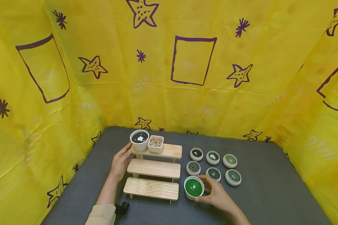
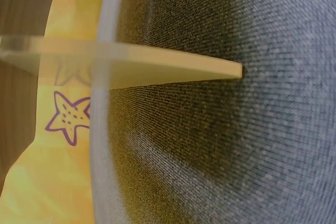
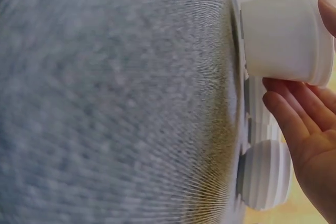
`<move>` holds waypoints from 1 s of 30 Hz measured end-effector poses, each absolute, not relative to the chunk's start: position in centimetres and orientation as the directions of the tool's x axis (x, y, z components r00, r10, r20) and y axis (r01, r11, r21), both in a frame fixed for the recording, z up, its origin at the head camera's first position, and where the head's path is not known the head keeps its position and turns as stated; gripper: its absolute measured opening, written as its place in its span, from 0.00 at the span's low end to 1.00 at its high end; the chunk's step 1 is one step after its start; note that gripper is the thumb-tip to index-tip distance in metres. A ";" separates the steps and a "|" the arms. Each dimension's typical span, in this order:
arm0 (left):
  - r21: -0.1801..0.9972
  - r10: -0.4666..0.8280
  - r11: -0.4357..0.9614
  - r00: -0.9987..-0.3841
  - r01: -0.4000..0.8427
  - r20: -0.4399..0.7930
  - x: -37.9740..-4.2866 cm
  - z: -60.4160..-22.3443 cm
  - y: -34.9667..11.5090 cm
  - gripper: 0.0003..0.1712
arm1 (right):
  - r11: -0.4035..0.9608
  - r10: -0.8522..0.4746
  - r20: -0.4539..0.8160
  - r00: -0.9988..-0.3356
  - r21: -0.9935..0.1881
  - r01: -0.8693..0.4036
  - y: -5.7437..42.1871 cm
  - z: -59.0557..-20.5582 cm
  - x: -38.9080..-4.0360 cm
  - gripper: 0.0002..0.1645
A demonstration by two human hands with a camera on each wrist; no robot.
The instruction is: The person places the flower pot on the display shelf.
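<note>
My right hand (image 1: 215, 195) grips a white cup (image 1: 193, 187) with a bright green filling, thumb and fingers on opposite sides of it. In the right wrist view the cup (image 3: 278, 38) lies between the thumb and the fingers (image 3: 286, 111); whether its base touches the table is unclear. My left hand (image 1: 121, 162) is at the left end of the top step of a three-step wooden stand (image 1: 155, 168), fingertips partly hidden. A white cup with dark filling (image 1: 139, 140) and a square white cup of pale bits (image 1: 156, 143) stand on that step.
Several small ribbed white pots with dark or green fillings, such as one pot (image 1: 233, 177), stand in two rows right of the stand. A black object (image 1: 122, 207) is by the left sleeve. Yellow cloth (image 1: 157, 103) surrounds the grey table (image 1: 270, 187).
</note>
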State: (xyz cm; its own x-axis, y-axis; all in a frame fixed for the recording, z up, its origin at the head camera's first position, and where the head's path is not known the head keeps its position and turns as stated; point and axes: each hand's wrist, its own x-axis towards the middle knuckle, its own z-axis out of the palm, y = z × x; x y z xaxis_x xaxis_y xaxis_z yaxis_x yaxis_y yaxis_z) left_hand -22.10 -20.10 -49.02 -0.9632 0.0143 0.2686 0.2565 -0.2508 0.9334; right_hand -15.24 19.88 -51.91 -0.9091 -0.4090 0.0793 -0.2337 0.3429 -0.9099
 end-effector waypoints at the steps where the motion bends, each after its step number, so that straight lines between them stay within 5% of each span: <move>1: 0.934 0.014 -0.250 -0.964 0.255 0.266 -22.1 -49.0 -20.1 0.30 | 0.349 -0.404 0.082 -0.911 -0.907 -0.236 19.9 -51.8 -15.2 0.43; 15: 0.932 0.015 -0.270 -0.967 0.240 0.253 -22.0 -49.1 -20.1 0.22 | 0.417 -0.308 0.118 -0.944 -0.875 -0.246 20.4 -49.3 -15.6 0.43; 30: 0.936 0.011 -0.256 -0.967 0.243 0.254 -22.1 -48.9 -20.0 0.29 | 0.357 -0.220 0.213 -0.952 -0.890 -0.282 20.9 -45.8 -17.0 0.44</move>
